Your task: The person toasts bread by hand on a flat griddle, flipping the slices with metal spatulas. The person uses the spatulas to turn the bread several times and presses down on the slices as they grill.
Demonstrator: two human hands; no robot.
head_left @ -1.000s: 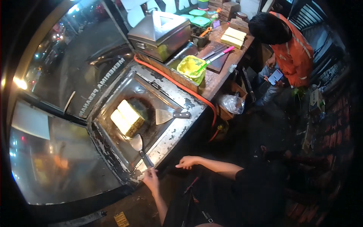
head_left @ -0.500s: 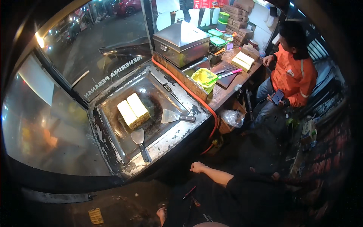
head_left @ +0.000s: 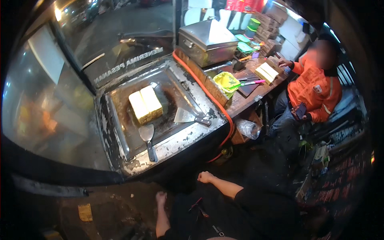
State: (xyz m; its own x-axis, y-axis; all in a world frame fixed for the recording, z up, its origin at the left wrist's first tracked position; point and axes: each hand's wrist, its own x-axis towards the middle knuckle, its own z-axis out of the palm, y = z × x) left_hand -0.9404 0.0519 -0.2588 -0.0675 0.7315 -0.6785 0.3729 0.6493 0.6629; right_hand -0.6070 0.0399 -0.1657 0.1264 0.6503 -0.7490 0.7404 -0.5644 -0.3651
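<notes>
The left hand (head_left: 161, 197) has moved off the handle of the spatula (head_left: 150, 151) since a second ago, and hangs low.
It shows nothing held; how far its fingers open, I cannot tell. The right hand (head_left: 205, 177), farther from that handle, is loosely curled, seemingly empty. Ahead of the left hand, the spatula lies lengthwise away from it, handle toward the person, blade toward the bread (head_left: 145, 104) on the griddle (head_left: 165, 132).
</notes>
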